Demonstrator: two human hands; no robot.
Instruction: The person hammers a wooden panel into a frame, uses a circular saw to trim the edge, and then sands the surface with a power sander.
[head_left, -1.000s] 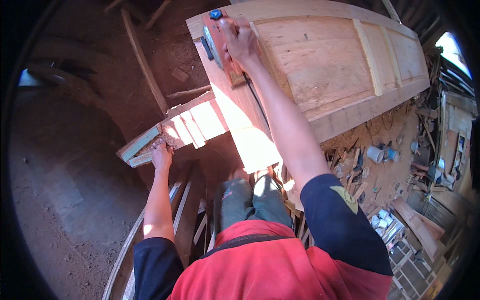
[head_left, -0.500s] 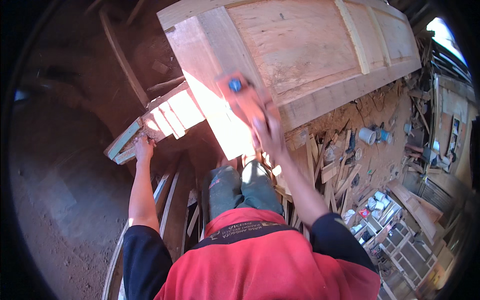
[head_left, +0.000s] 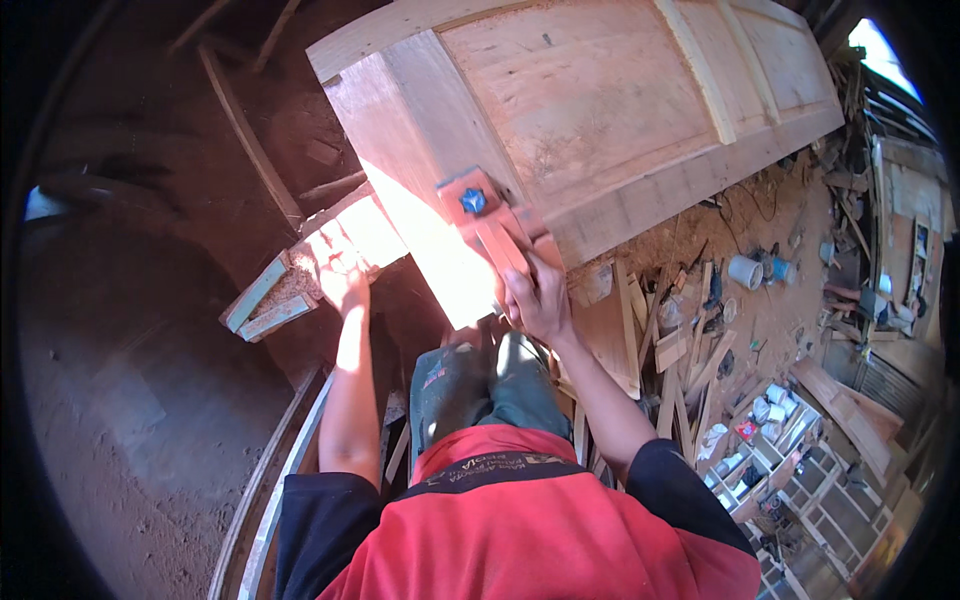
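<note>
My right hand is closed round the grip of an orange power planer with a blue star-shaped knob on its front. The planer sits on the near end of a panelled wooden door, where the strip is partly in bright sun. To the left, my left hand lies over a short wooden support jutting from beside the door. Its fingers look stretched out and hold nothing visible, though glare washes out their tips. Curled shavings lie beside that hand, near two small pale blocks.
Offcuts and a pale bucket lie on the dusty ground at the right. A compartmented wooden frame is at lower right. Long boards lean beside my legs. A loose stick lies at upper left.
My left hand has moved right and slightly up, away from the pale blocks onto the sunlit part of the support. My right hand and the planer have shifted slightly toward me.
</note>
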